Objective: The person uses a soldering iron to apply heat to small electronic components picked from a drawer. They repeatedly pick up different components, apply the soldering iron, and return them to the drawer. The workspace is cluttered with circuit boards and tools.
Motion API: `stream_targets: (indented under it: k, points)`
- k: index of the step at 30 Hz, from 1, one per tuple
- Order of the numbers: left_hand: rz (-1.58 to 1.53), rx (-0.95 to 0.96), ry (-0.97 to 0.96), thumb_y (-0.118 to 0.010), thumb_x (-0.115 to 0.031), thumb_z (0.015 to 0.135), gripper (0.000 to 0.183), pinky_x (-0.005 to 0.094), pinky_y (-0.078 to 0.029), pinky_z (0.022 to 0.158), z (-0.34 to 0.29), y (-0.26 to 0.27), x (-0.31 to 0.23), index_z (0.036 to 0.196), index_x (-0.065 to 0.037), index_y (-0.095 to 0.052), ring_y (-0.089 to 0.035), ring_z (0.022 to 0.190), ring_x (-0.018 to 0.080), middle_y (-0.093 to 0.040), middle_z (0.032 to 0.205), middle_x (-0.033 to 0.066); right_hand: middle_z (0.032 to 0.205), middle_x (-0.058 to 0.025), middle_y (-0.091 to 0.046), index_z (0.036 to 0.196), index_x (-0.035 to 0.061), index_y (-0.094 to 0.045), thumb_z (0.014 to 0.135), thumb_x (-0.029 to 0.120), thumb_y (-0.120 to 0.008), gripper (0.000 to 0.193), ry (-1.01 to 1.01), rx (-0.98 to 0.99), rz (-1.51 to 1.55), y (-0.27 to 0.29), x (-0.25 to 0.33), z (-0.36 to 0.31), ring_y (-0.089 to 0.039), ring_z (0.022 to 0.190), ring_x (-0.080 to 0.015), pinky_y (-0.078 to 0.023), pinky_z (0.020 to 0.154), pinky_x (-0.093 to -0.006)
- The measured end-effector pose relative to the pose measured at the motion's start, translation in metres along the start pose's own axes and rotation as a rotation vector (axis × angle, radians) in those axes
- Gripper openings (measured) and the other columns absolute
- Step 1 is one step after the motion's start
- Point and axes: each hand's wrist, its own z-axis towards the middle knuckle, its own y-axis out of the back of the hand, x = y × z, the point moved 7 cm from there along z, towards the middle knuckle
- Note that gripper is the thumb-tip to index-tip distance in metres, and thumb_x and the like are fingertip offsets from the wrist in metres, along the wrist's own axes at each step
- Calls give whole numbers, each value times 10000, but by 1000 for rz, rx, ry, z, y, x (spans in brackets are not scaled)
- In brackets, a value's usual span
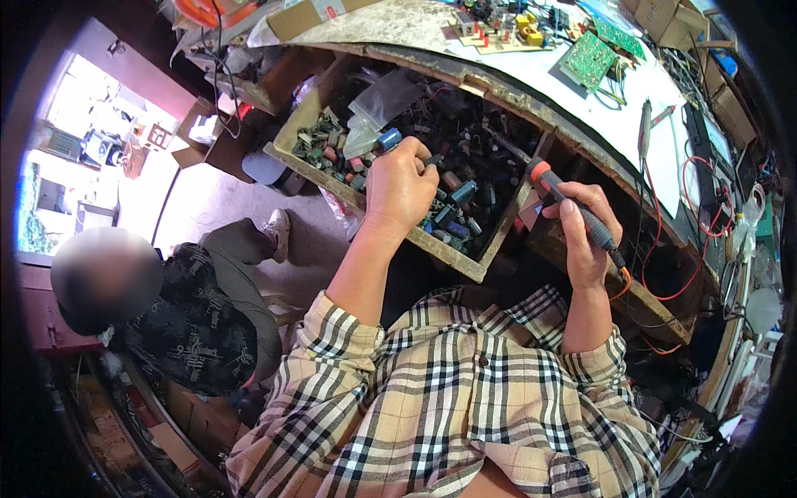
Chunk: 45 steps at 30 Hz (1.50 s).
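Observation:
My left hand [401, 187] is over an open wooden drawer [452, 253] full of loose electronic parts, its fingers closed. A small black part [433, 160] shows at the fingertips; whether they grip it I cannot make out. Beside the knuckles is a blue cylindrical capacitor [388, 139], and another dark blue capacitor [463, 192] lies in the pile to the right. In my right hand [588, 236] is a soldering iron [541, 171] with a grey and red handle. Its metal shaft points up and left over the drawer, and an orange cord trails from its lower end.
The workbench [465, 66] beyond the drawer bears green circuit boards [588, 62] and test probes [645, 129] with red and black leads hanging at the right. Clear plastic bags [386, 100] lie in the drawer. At the left a person [199, 319] in dark clothes sits close by.

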Motion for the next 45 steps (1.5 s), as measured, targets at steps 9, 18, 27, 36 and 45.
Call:
stream_targets:
  k: [9, 18, 27, 36, 45]
  points:
    - [-70, 9, -58, -744, -179, 817, 226, 378, -528, 674, -3, 0, -7, 976, -21, -721, -696, 719, 296, -713, 802, 154, 926, -105, -633, 1073, -16, -677, 937, 59, -596, 176, 15, -23, -137, -1, 0, 2, -697, 779, -171, -520, 715, -283]
    - [205, -52, -491, -635, -99, 854, 114, 408, -490, 872, 12, 2, -43, 868, -12, -707, -632, 963, 297, -678, 906, 129, 940, -88, -637, 1114, -9, -671, 954, 64, -584, 197, 6, -56, -186, 3, -6, 5, -694, 774, -158, -518, 740, -284]
    - [634, 312, -574, -580, -144, 767, 259, 546, -314, 1115, 72, -52, -36, 922, -28, -753, -549, 1230, 357, -662, 1184, 199, 947, -93, -632, 1109, -20, -666, 954, 63, -580, 196, -15, -73, -221, 3, -7, 4, -696, 775, -155, -539, 731, -273]
    - [517, 42, -372, -562, -155, 809, 242, 519, -448, 955, 96, -19, -9, 751, 12, -726, -635, 967, 396, -694, 865, 240, 938, -89, -619, 1104, -25, -666, 945, 57, -584, 197, -3, -72, -236, 2, 0, 3, -701, 764, -161, -533, 710, -265]
    - [441, -376, -269, -548, -181, 850, 244, 480, -448, 953, 108, 15, 17, 913, -14, -715, -583, 1051, 353, -665, 1071, 159, 916, -75, -634, 1116, -12, -666, 954, 81, -579, 206, -3, -85, -212, 3, 0, 1, -679, 756, -138, -495, 708, -252]
